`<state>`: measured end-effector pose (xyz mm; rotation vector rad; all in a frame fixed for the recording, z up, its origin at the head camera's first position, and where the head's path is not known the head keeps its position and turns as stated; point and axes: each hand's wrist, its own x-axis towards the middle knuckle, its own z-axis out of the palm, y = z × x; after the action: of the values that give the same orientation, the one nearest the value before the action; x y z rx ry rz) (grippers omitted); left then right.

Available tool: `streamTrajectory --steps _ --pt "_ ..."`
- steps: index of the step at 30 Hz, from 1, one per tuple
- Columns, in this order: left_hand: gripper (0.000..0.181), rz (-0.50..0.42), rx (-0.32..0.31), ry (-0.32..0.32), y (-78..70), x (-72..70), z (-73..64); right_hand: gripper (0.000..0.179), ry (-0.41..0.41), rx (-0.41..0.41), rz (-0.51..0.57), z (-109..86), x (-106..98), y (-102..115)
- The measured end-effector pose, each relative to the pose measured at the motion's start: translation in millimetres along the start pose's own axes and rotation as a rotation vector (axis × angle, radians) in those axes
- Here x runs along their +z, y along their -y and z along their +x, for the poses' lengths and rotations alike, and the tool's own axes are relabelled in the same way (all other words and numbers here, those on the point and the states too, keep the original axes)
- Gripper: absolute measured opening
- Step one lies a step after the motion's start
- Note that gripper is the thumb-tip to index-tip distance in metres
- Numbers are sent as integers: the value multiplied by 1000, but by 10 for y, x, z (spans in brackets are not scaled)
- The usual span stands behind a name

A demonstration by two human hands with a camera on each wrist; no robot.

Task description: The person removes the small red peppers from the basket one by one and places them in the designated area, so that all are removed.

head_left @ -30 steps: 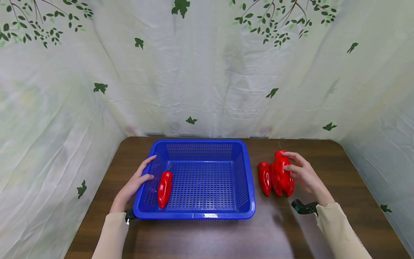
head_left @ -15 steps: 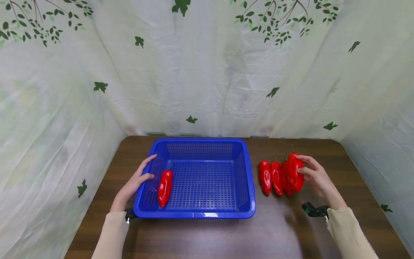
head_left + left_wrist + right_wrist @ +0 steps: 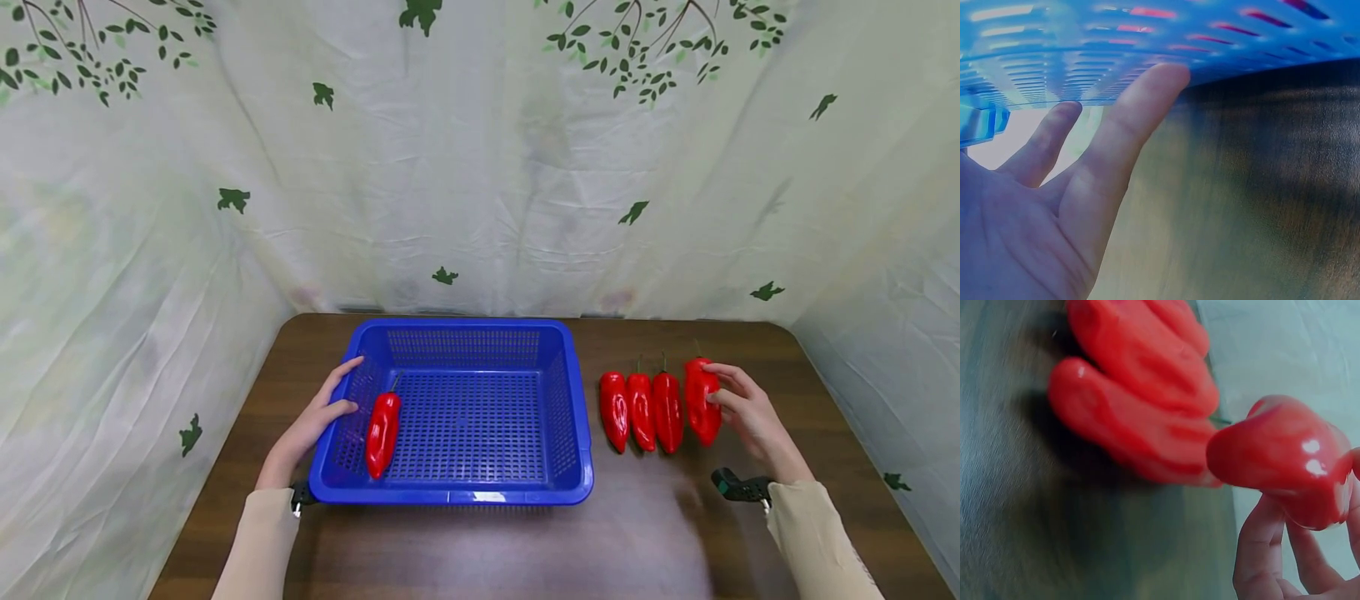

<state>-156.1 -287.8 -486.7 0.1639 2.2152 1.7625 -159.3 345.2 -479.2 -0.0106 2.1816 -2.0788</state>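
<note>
A glossy long red pepper [image 3: 702, 402] is pinched in my right hand [image 3: 750, 412], stem end away from me. In the right wrist view the held pepper [image 3: 1285, 456] looks raised off the table, with fingers beneath and behind it. Just left of it, three more red peppers [image 3: 667, 412] lie side by side. My left hand [image 3: 311, 429] grips the left rim of the blue plastic basket [image 3: 450, 498], thumb and a finger over the edge. Other fingers touch the slotted outer wall in the left wrist view. Inside, a single red pepper [image 3: 382, 435] lies near the left wall.
The brown wooden table [image 3: 525, 550] bears everything, with its surface showing in front and at the right. A white curtain [image 3: 480, 208] printed with leaves hangs behind and at both sides. Both wrists carry dark camera straps [image 3: 742, 487].
My right hand has moved right with its pepper, away from the three others, which now show in a separate row. The left hand and basket have stayed put.
</note>
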Motion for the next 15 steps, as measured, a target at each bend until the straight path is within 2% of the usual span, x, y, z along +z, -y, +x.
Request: streamTrajectory --steps 9,15 --pt "65 -11 -13 4 -9 6 -3 37 -33 47 -44 13 -98 -137" --pt "65 -12 -11 3 -8 6 0 36 -39 40 -76 20 -140 -233"
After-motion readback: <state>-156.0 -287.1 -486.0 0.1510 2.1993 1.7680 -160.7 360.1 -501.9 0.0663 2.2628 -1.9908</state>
